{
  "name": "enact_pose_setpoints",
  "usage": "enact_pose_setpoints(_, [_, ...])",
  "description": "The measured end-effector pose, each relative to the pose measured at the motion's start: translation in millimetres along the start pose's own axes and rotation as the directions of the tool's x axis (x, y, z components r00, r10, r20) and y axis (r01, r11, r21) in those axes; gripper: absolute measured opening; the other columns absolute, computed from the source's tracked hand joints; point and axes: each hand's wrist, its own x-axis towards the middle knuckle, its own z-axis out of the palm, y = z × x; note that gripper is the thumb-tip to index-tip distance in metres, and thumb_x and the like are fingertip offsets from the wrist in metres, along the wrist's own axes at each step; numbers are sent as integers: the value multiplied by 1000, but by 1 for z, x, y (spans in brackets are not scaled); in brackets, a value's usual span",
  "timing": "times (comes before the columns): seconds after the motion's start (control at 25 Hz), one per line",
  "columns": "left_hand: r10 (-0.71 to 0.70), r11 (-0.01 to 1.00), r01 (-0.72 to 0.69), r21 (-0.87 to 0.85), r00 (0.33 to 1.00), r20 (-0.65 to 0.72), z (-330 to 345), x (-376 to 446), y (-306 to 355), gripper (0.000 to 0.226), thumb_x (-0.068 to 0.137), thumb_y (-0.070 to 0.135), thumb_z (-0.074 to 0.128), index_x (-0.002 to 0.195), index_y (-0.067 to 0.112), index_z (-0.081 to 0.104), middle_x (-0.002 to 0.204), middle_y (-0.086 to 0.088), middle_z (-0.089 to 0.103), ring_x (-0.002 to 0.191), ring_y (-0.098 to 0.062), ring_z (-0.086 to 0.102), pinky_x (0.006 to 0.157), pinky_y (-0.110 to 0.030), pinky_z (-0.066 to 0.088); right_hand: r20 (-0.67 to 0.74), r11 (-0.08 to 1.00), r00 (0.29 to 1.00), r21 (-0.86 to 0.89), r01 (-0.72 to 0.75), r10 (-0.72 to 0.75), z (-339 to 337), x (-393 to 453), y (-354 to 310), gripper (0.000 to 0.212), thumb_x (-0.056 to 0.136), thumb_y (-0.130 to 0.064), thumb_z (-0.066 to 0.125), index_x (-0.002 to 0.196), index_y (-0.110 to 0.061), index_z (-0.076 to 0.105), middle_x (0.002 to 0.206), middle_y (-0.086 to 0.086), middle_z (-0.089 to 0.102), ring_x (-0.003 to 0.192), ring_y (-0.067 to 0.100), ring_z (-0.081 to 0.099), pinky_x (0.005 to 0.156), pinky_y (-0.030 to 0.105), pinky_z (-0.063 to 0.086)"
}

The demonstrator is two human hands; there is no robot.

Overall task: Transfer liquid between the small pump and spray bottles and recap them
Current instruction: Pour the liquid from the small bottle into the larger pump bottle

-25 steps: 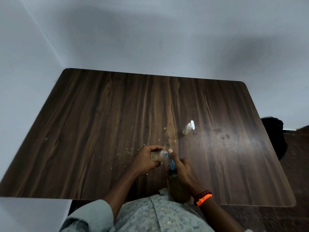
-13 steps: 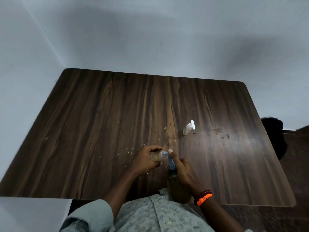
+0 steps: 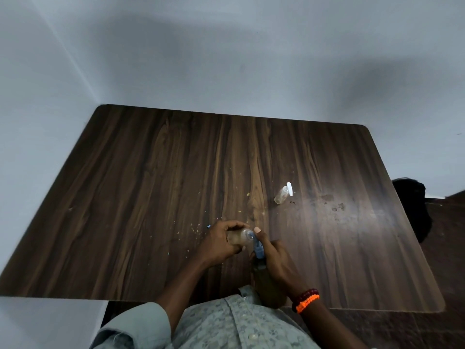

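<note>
Blue spray head [image 3: 258,246] pinched by my right hand [image 3: 274,260], left hand [image 3: 221,241] grips bottle [image 3: 239,238]; recapping unfinished, pump bottle [image 3: 283,193] capped mid-right.

Grey-green patterned shirt [image 3: 226,326] w/ rolled sleeves; 2 bracelets [image 3: 305,299], dark red & orange.

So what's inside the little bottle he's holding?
The bottle in the left hand shows a cloudy brownish liquid through its clear wall. The fingers cover part of it, so how full it is cannot be told. The right hand holds a blue pump top at its mouth.
</note>
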Motion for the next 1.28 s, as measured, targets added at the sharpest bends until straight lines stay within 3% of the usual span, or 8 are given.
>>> enact_pose_setpoints(0.16, [-8, 1000, 8, 11, 999, 34, 1, -2, -2, 51, 75, 1, 82, 121, 20, 73, 117, 7, 73, 112, -8, 68, 96, -36, 60, -21, 998, 999, -48, -26, 25, -2, 2, 8, 66, 96, -66, 49, 115, -5, 64, 118, 23, 68, 104, 37, 70, 96, 58, 59])
enact_pose_setpoints(0.28, [-4, 1000, 4, 2, 1000, 7, 1, -2, -3, 53, 73, 0, 84, 122, 18, 74, 119, 4, 75, 114, -10, 69, 99, -39, 59, -6, 1000, 1000, -22, 10, -10, 0, -3, 0, 81, 78, -90, 48, 97, -14, 72, 105, 24, 72, 92, 33, 75, 86, 47, 63])
enact_pose_setpoints(0.4, [2, 1000, -2, -12, 1000, -8, 1, -2, -2, 53, 71, -1, 85, 120, 16, 74, 117, 3, 76, 114, -11, 70, 99, -41, 59, -11, 1000, 1000, -20, 4, -4, 0, 1, 2, 102, 68, -100, 46, 94, -5, 73, 100, 24, 75, 89, 36, 76, 83, 45, 63])
enact_pose_setpoints(0.56, [-1, 1000, 1, 13, 1000, 1, 1, -3, -3, 53, 72, 2, 85, 120, 22, 74, 117, 7, 75, 113, -7, 69, 100, -40, 59, -8, 1000, 1000, -26, 14, -14, -2, 0, 7, 45, 101, -63, 47, 97, -21, 65, 115, 23, 67, 97, 34, 72, 77, 38, 60])
enact_pose_setpoints(0.68, [4, 1000, -4, 13, 1000, 12, 1, -4, -2, 52, 73, 1, 84, 120, 20, 74, 117, 6, 76, 113, -9, 70, 99, -39, 59, -21, 999, 999, -3, 40, -40, -1, -2, 6, 59, 93, -72, 53, 85, -17, 72, 93, 15, 75, 81, 29, 72, 69, 34, 59])
enact_pose_setpoints(0.88, [-13, 1000, 13, -12, 1000, -4, 1, -3, 0, 53, 75, -1, 85, 124, 13, 72, 122, 0, 74, 118, -12, 68, 103, -38, 57, -43, 999, 998, -4, 43, -43, -1, -3, 1, 96, 77, -93, 49, 81, 0, 74, 84, 25, 78, 83, 44, 75, 81, 53, 62])
enact_pose_setpoints(1.08, [2, 1000, -2, 8, 1000, 29, 2, -5, 1, 50, 75, -2, 80, 120, 17, 74, 116, 3, 76, 111, -11, 70, 97, -40, 60, -44, 999, 998, -18, 43, -44, -1, -4, 5, 71, 89, -76, 54, 93, -8, 72, 93, 20, 77, 86, 31, 77, 88, 59, 62])
enact_pose_setpoints(1.28, [2, 1000, -2, -8, 1000, -9, 2, -4, 0, 53, 73, -1, 84, 122, 15, 74, 119, 2, 76, 114, -12, 70, 100, -42, 59, -26, 998, 998, -12, 63, -64, -1, -5, -1, 111, 65, -103, 43, 80, 3, 73, 80, 24, 77, 78, 44, 75, 80, 53, 62])
